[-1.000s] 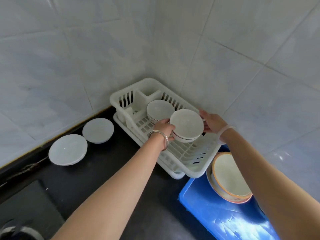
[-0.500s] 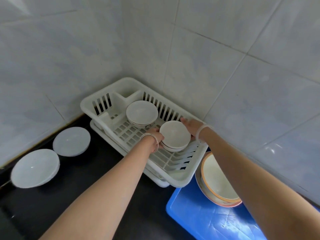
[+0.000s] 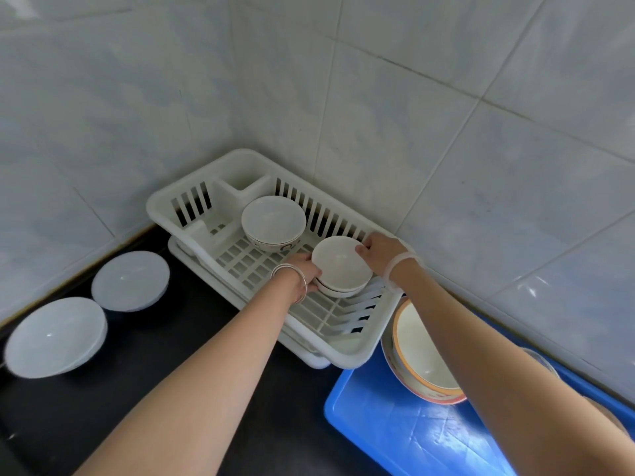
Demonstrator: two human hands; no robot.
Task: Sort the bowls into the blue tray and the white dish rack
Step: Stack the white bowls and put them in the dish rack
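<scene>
Glossy grey-white wall tiles [image 3: 395,132] rise behind and above the fingers [image 3: 364,250] and meet in a corner up and to their left. Thin darker grout lines [image 3: 324,108] run between the tiles, and a bright glint [image 3: 531,290] sits on one tile well to the fingers' right. A black countertop [image 3: 178,355] spreads below and to the left of the fingers, nearer the camera, and joins the left wall along a thin brownish seam [image 3: 113,251].
</scene>
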